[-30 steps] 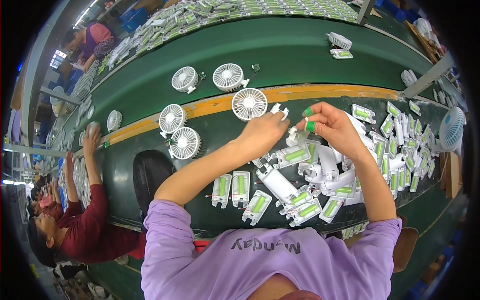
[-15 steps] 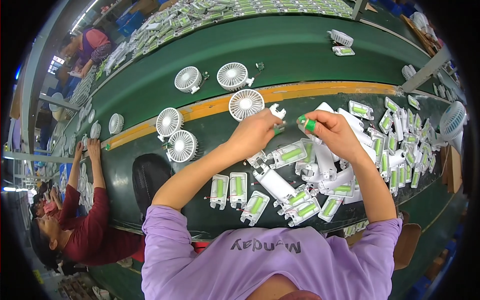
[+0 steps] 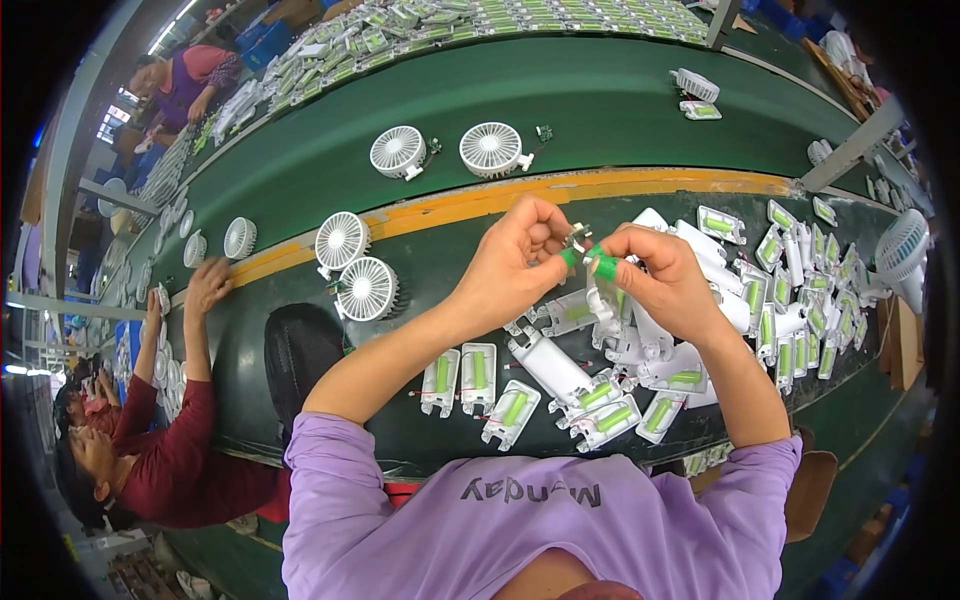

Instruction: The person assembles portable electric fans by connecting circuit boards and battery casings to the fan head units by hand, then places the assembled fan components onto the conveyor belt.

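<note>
Over the pile of fan parts, my two hands meet fingertip to fingertip. My left hand (image 3: pixel 515 268) is closed in a pinch on a small pale part (image 3: pixel 576 238), too small to name. My right hand (image 3: pixel 660 275), green tape round its thumb and a fingertip, pinches close beside it; what it holds is hidden by the fingers. Below that thumb shows a white plastic piece (image 3: pixel 604 305); whether it is held or lies on the pile I cannot tell. White handle shells with green battery cells (image 3: pixel 605 420) lie beneath, and two more such shells (image 3: pixel 478 375) stand side by side to the left.
Two white fan heads (image 3: pixel 366 288) lie left of my left hand, near a black pouch-like object (image 3: pixel 303 360). Beyond the yellow strip (image 3: pixel 430 218), fan heads (image 3: pixel 490 150) ride a green belt (image 3: pixel 600 110). A co-worker's hand (image 3: pixel 208 285) is at the left; a pale handheld fan (image 3: pixel 903 250) stands right.
My left hand has come in against my right. The fan head beyond it is no longer visible. Fan heads on the belt have shifted right. The near co-worker's hand has moved.
</note>
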Demonstrator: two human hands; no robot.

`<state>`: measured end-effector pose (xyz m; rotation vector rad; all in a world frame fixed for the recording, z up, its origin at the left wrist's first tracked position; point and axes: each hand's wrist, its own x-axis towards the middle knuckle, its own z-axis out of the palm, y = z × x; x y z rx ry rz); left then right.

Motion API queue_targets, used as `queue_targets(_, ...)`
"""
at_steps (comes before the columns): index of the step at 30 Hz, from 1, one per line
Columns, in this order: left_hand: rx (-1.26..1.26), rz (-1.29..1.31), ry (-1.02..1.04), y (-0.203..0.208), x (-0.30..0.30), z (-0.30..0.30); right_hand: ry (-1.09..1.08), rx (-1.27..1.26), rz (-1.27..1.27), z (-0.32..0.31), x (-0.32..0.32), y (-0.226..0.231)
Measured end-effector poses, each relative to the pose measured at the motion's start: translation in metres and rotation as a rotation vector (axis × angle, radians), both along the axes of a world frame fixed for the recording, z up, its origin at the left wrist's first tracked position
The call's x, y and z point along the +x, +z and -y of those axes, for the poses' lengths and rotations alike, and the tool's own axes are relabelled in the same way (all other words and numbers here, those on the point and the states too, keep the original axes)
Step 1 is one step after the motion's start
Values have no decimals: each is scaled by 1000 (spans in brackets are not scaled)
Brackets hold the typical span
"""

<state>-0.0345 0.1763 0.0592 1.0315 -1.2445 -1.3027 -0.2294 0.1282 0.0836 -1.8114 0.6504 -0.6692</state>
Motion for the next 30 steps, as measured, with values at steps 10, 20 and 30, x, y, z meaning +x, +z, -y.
queue_targets(10, -44, -183, -123, 11, -7, -7, -39, 17, 2, -1, -7, -1)
queue_targets(20, 122, -172, -57, 13, 0, -4, -118, 101, 77, 2, -11, -7)
queue_targets(30, 55, -105, -76, 18, -9, -9, -118, -52, 39, -2, -7, -1)
